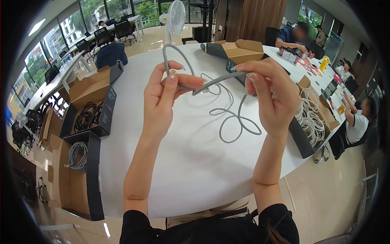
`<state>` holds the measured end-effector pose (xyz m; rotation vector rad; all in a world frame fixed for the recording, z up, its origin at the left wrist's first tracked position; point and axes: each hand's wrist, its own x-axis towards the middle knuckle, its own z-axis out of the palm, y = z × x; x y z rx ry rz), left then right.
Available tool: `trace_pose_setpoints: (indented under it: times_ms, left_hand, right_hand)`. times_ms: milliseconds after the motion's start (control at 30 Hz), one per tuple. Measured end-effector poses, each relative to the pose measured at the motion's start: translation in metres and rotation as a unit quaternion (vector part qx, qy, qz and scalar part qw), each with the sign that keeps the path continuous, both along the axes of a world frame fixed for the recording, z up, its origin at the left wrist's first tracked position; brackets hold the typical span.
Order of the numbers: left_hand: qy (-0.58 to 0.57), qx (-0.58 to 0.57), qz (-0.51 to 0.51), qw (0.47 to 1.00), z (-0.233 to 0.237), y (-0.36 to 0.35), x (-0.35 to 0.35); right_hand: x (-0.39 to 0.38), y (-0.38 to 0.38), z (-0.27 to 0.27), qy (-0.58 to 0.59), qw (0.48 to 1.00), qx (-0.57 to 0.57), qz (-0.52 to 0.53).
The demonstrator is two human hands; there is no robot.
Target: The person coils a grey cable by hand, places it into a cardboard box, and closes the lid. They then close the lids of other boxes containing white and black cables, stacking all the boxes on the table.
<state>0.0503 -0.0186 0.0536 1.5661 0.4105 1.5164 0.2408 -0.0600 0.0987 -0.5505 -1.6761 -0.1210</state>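
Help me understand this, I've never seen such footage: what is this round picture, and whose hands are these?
There is no machine here. One camera, worn on a person's head, looks forward and down, so both bare hands are theirs. The left hand and the right hand each pinch a grey cable, whose loose loops lie on the white table. Open cardboard boxes of coiled cables stand at the left, another box of white cables at the right. Other people sit farther back.

white table (191,162) | fan (176,17) | cardboard box (243,51) | black cables (86,116) | seated person (357,124)
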Motion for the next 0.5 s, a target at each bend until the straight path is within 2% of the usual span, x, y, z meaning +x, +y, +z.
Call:
trace_pose_setpoints:
  times_ms: [100, 200, 233, 333, 367, 500]
  left_hand:
    - [0.076, 0.085, 0.004, 0.993, -0.001, -0.006, 0.004]
    - [0.132, 0.109, -0.037, 0.985, -0.002, -0.011, 0.007]
    - [0.065, 0.069, -0.083, 0.992, -0.001, -0.016, 0.011]
    - [-0.004, 0.067, -0.007, 0.998, -0.002, -0.01, 0.008]
    - [-0.056, 0.019, 0.004, 0.998, 0.003, -0.014, 0.009]
    - [-0.201, -0.035, -0.044, 0.978, 0.009, -0.006, -0.005]
  right_hand:
    - [-0.003, 0.005, -0.002, 0.017, 1.0, 0.001, 0.022]
    - [-0.004, 0.007, -0.004, 0.025, 0.999, -0.005, 0.037]
    - [-0.005, 0.007, -0.004, 0.025, 0.999, -0.007, 0.039]
    - [0.004, 0.002, 0.003, -0.108, 0.991, 0.019, 0.076]
    - [0.005, 0.001, 0.003, -0.119, 0.989, 0.009, 0.085]
    - [0.003, -0.007, 0.001, -0.135, 0.985, -0.033, 0.099]
